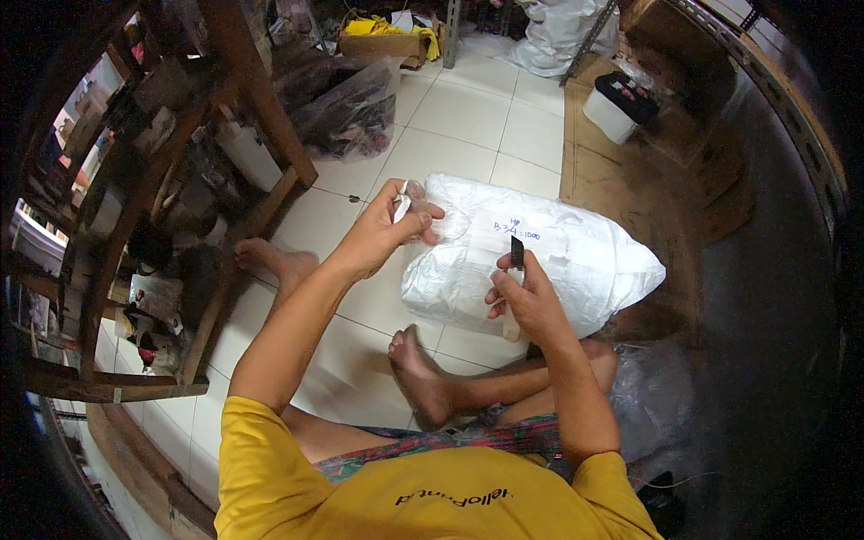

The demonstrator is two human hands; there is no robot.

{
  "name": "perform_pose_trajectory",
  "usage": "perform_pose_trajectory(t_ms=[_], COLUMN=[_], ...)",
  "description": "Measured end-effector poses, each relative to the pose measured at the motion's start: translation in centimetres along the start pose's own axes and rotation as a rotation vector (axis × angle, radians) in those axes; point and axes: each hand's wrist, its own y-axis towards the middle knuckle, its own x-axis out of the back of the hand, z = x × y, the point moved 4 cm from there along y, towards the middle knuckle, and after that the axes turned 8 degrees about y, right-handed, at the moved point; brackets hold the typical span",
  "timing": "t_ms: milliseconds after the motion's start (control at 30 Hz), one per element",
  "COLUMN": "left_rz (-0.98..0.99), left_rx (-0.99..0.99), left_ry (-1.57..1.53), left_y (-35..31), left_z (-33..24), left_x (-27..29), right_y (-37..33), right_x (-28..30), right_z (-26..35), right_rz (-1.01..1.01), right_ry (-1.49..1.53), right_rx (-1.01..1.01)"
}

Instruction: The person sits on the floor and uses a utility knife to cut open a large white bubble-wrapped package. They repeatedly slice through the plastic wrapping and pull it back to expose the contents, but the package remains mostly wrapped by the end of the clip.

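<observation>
A large, stuffed white sack lies on its side on the floor in front of me, tapering to a point at its right end. Blue handwriting marks a pale patch on its upper face. At the sack's left end, my left hand is closed on a small, clear and white crumpled piece, perhaps plastic or tape. My right hand hovers over the sack's near side. Its fingers are closed round a slim tool with a flat black tip pointing away from me; its exact kind is unclear.
Wooden shelving crowded with items stands at left. Behind lie a clear plastic bag and a cardboard box with yellow material. At right, a white container with a black top rests on cardboard. My bare feet flank the near floor.
</observation>
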Motion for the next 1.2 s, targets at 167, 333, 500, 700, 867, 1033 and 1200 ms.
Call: perform_pose_trajectory(t_ms=[167, 333, 500, 700, 867, 1033, 1200], left_rz=[0.037, 0.268, 0.401, 0.389, 0.386, 0.333, 0.246], left_rx=[-0.262, -0.349, -0.569, -0.52, -0.435, -0.626, -0.791], left_ry=[0.844, 1.661, 1.874, 1.833, 1.861, 1.848, 1.735], left_y=[0.1, 1.4, 2.9, 3.2, 4.2, 3.0, 2.8], left_z=[-3.2, -2.7, -2.0, -2.5, -1.8, -2.0, 0.4], left_x=[-2.6, -4.1, -5.0, -4.7, -5.5, -5.3, -4.2], right_y=[-0.5, -1.3, -0.6, -0.2, 0.2, 0.4, 1.6], right_x=[-0.3, -0.8, -2.1, -2.7, -1.9, -1.3, -1.4], right_z=[-0.6, -1.2, -1.6, -0.4, -2.5, -3.1, -3.4], right_rz=[-0.048, -0.01, -0.013, -0.049, -0.028, -0.046, -0.091], right_ry=[-0.057, -0.067, -0.053, -0.213, -0.251, -0.282, -0.408], right_rx=[-0.035, -0.058, 0.063, 0.161, 0.141, 0.21, 0.277])
